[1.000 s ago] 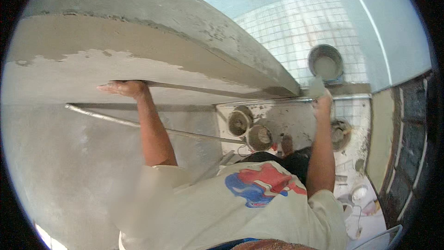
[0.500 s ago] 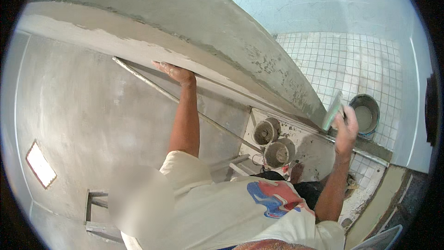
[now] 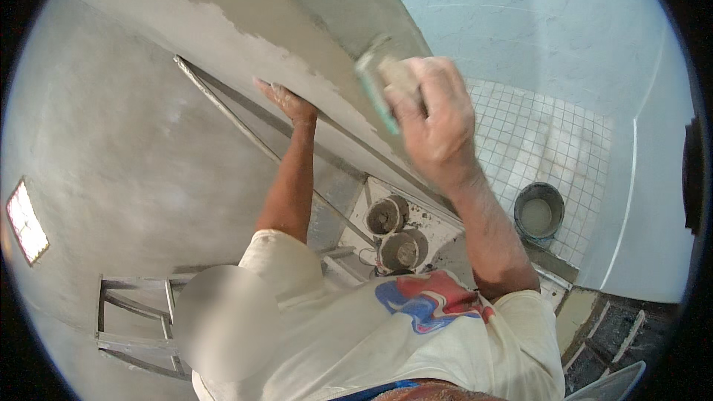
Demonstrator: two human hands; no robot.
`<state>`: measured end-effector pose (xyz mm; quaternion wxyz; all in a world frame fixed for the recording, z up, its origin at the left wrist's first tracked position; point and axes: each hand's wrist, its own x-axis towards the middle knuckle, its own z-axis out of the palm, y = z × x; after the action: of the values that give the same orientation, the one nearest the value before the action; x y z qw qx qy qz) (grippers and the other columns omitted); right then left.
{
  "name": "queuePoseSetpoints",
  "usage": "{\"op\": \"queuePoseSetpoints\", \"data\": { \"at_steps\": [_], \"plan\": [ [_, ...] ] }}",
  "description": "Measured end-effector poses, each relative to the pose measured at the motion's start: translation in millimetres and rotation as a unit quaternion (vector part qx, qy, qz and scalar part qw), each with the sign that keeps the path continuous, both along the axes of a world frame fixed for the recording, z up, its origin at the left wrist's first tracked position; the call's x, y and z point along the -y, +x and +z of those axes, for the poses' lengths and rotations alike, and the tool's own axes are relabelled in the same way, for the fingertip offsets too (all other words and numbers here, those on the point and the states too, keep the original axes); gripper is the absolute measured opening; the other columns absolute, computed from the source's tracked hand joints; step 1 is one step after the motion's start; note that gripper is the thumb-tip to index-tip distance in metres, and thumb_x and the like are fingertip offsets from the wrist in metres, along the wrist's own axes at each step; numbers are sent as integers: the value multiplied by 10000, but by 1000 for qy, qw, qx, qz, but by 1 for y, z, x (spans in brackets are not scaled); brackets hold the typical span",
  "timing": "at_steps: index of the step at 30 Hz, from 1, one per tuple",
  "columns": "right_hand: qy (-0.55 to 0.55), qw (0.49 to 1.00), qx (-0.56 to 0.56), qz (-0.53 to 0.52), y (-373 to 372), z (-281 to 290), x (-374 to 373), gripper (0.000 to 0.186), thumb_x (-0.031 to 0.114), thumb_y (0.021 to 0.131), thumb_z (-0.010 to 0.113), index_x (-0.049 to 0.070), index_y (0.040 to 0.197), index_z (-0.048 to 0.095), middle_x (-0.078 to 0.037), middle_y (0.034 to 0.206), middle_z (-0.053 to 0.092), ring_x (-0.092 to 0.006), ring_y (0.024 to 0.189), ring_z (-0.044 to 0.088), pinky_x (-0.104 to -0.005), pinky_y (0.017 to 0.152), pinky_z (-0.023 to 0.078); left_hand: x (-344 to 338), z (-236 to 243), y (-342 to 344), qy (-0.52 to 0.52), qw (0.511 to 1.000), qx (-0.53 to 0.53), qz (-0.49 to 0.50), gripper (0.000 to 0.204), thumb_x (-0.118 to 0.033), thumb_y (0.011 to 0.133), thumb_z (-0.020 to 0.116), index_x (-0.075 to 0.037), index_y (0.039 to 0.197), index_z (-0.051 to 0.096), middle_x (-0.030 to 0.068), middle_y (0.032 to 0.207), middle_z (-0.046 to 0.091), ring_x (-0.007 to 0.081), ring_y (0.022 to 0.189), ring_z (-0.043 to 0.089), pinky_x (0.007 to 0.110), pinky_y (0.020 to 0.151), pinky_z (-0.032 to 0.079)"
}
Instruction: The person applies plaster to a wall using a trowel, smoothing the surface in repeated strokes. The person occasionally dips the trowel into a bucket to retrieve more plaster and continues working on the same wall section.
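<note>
My right hand [image 3: 438,115] is wrapped round the grip of a plastering float [image 3: 379,89] with a green edge. The float is against the wet grey plaster along the edge of a pale wall [image 3: 260,59], slightly blurred by motion. My left hand [image 3: 290,102] rests at the wall's lower side, fingers stretched out and thumb raised, with no tool visible in it. Close by the left hand, a long thin pole [image 3: 223,110] slants down toward the buckets.
Two buckets of mortar, one dark [image 3: 388,215] and one beside it [image 3: 402,251], stand below. A third bucket [image 3: 538,212] holds greyish liquid on the white tiled floor [image 3: 505,134]. Lower left is a wooden stand [image 3: 134,282]; a small bright window [image 3: 28,219] is further left.
My right hand has swung up and left with the float, from the wall's far right end to its middle. The left hand stays at the wall. The view has shifted.
</note>
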<state>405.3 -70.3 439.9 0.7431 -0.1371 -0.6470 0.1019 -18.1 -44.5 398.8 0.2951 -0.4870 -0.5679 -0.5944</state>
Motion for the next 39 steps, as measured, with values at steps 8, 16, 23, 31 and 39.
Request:
{"op": "queuePoseSetpoints", "data": {
  "at_steps": [8,16,23,31,39],
  "plan": [
    [-81,994,-1,74,11,19,3,145,26,994,724,0,1121,658,-151,1048,638,-302,935,681,-432,774,560,-2,-3,-21,-64,992,-67,86,746,-400,1203,332,48,1748,89,253,1830,100,410,1693,126,502,1374,135],
    [-204,975,83,-1,23,-44,-12,227,73,1003,754,-15,1198,677,-141,1038,667,-267,924,696,-403,810,567,-10,-4,-15,-49,993,-62,93,726,-300,1168,332,64,1743,79,267,1829,91,412,1699,103,506,1380,108],
    [70,997,34,-28,12,21,6,361,5,969,756,-31,1327,726,-125,1011,665,-247,869,662,-376,759,554,-1,1,6,-30,997,-20,74,725,-339,1164,289,86,1730,134,300,1818,115,441,1695,97,557,1373,95],
    [-102,993,55,-39,22,-53,-5,416,4,961,757,-5,1377,743,-109,965,651,-223,813,630,-373,690,547,-9,0,-4,-30,989,-96,105,725,-340,1173,320,95,1724,139,306,1811,142,461,1686,126,566,1367,127],
    [-95,987,121,-36,23,-73,-1,476,0,933,781,54,1405,751,-81,855,533,-224,735,544,-380,617,480,-5,1,3,-17,996,-50,69,732,-325,1167,376,109,1712,152,314,1809,127,480,1677,142,573,1365,136]
  ]
}}
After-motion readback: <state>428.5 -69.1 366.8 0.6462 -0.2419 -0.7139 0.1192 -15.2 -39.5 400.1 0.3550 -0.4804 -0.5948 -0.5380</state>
